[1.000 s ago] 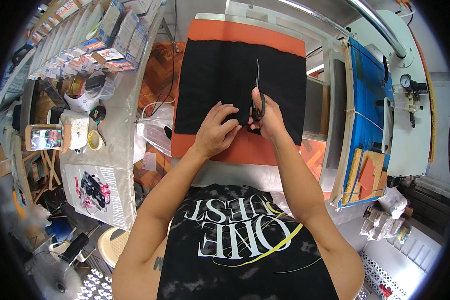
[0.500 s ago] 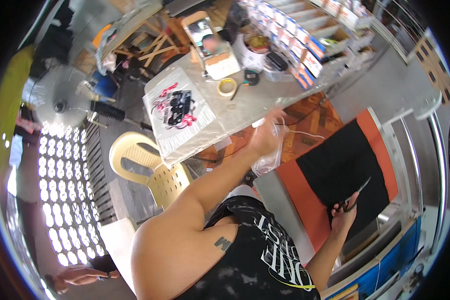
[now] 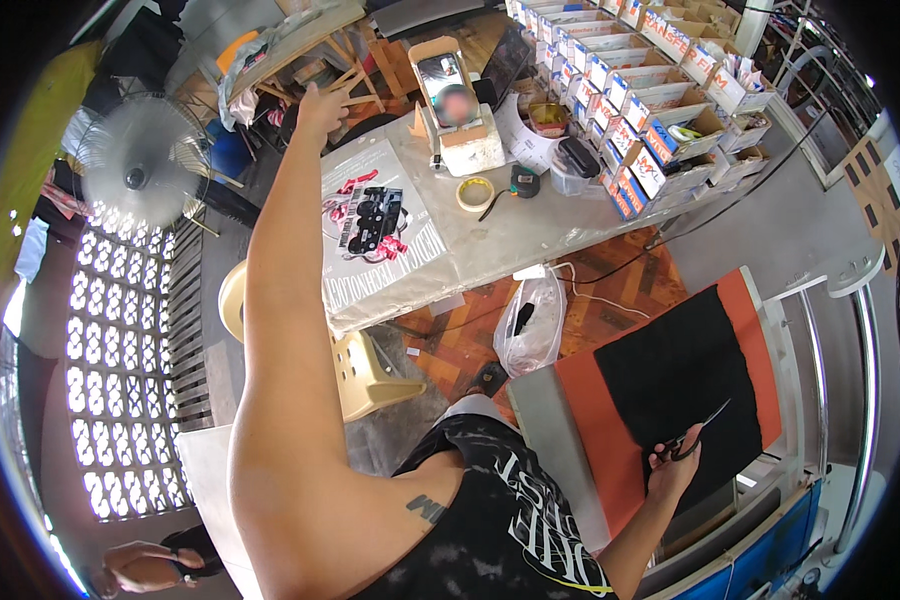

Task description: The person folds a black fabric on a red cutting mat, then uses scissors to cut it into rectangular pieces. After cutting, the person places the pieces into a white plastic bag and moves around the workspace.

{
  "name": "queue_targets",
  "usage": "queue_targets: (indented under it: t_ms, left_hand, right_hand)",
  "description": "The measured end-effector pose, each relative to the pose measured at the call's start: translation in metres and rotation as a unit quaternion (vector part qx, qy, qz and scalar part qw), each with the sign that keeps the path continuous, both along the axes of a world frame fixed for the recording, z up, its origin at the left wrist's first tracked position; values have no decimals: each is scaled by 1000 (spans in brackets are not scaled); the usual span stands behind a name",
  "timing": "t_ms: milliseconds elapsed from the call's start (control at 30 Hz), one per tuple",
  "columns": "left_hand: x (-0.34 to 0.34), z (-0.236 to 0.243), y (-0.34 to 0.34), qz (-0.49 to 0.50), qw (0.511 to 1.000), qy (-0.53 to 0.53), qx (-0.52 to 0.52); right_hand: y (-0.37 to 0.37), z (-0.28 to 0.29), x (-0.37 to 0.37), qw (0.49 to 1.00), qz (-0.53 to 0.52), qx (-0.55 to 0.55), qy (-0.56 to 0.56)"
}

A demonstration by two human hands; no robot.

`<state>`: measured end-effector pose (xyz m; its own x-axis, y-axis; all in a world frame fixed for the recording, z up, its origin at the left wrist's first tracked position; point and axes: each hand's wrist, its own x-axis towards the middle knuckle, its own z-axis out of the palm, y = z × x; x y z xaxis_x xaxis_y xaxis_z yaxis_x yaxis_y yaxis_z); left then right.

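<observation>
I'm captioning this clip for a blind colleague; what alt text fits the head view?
A person's right hand holds scissors on black cloth over an orange board, while the left hand reaches out past a cluttered table.

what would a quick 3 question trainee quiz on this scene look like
1. True or false: the right hand holds scissors over the black cloth.
2. What is the left hand doing? A) pressing the cloth B) raised out past the table, holding nothing that shows C) gripping the tape roll
3. Fill in: the black cloth lies on an ______ pad.

Key: 1 true; 2 B; 3 orange
</observation>
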<state>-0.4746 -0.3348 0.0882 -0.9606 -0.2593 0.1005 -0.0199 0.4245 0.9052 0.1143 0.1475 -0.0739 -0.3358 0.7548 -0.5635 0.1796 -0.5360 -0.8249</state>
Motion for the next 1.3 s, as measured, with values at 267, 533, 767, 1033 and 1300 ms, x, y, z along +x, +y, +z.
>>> queue_targets:
  t_ms: [267,533,767,1033,1300]
  left_hand:
    - [206,-71,244,-550,761,299,-172]
    - [416,-179,399,-734,632,238,-76]
    - [412,-193,392,-797,530,270,-103]
    - [405,-201,391,-769,604,204,39]
    - [402,-205,386,-766,611,190,65]
  right_hand:
    - [2,1,0,993,-44,-84,67]
    - [5,4,3,996,-44,-62,36]
    - [14,12,-6,997,-48,-55,3]
    - [18,9,-11,999,-37,-34,-17]
    - [28,7,-15,996,-63,-56,17]
